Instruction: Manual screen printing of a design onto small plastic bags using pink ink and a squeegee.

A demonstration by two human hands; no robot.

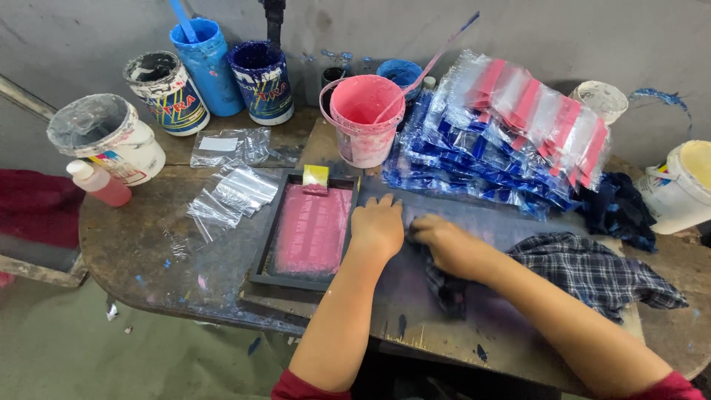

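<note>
Surface: worn, ink-stained dark wooden table (133, 244) against a grey wall.
Landmark: black-framed printing screen with pink mesh (311, 231), yellow sponge block (315, 176) on its far edge.
Left hand (376, 228): flat, fingers together, holding nothing, pressing the dark board (444, 311) just right of the screen.
Right hand (444, 244): fingers curled around a checked blue cloth rag (585, 270), further right.
Progress: printed clear bags (503, 126) stacked behind; blank bags (229, 194) left of the screen.
Textures: glossy plastic, crusted pink bucket (364, 118).

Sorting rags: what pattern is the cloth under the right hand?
Dark blue-and-white plaid cloth, under the right hand; head view.
</note>
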